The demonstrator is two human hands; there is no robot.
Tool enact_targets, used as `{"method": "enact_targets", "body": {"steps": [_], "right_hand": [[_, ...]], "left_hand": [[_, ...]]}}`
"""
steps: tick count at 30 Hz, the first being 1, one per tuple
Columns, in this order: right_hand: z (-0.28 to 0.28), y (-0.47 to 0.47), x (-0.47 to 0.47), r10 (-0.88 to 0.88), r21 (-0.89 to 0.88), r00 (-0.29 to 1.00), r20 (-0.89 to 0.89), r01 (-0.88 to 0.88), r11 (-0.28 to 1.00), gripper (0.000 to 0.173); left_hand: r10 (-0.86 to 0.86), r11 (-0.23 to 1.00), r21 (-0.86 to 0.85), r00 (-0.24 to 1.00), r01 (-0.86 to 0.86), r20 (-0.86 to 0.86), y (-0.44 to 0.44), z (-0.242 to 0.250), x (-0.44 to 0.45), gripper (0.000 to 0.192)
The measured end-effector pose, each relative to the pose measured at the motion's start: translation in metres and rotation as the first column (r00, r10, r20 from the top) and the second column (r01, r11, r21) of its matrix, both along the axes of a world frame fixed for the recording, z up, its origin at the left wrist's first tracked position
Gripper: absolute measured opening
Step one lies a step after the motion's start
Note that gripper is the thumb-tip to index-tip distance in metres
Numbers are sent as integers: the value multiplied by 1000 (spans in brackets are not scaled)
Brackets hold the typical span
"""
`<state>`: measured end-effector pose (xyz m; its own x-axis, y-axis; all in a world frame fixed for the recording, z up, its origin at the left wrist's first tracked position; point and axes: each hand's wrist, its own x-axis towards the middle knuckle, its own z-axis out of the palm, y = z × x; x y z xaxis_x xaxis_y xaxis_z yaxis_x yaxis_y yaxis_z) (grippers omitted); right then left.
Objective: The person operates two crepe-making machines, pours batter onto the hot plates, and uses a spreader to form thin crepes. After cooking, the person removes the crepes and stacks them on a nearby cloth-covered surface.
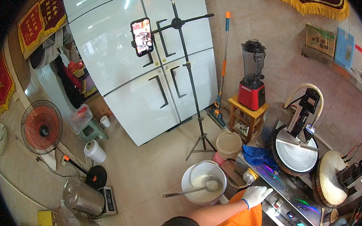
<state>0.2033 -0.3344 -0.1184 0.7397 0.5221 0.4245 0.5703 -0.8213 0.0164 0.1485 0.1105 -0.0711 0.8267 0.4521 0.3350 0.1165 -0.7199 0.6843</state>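
My left hand (256, 195), in a white knit glove, rests at the near edge of a steel machine counter (272, 179), beside its switches; it seems to hold nothing. My right hand is out of view. Left of the gloved hand, a white bucket (187, 180) holds pale batter, with a long-handled metal ladle (211, 184) lying across it. On the counter's far side are a round griddle plate (296, 154) with a spreader arm over it and a second round griddle (330, 180) with a pale sheet on its surface. A blue cloth (259, 156) lies near the counter's far end.
A phone (142, 37) hangs on a black tripod stand (192, 89) before a large white refrigerator (125, 69). A red blender (252, 94) sits on a wooden stool (249, 116). A standing fan (42, 126), a metal canister (83, 195) and a lidded white bucket (95, 152) are at left.
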Motion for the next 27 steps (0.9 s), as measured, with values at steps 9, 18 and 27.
{"method": "enact_targets", "body": {"steps": [9, 18, 27], "right_hand": [[19, 7, -9, -39, -7, 991, -131, 39, 999, 63], [37, 11, -16, -108, -92, 970, -218, 89, 992, 59], [33, 10, -14, -66, -9, 985, -160, 66, 998, 59]], "left_hand": [[-51, 998, 29, 960, 61, -274, 3, 5, 0, 45], [-35, 999, 30, 993, 38, -112, -7, 7, 2, 45], [-83, 995, 48, 985, 91, -152, -4, 6, -2, 45]]}}
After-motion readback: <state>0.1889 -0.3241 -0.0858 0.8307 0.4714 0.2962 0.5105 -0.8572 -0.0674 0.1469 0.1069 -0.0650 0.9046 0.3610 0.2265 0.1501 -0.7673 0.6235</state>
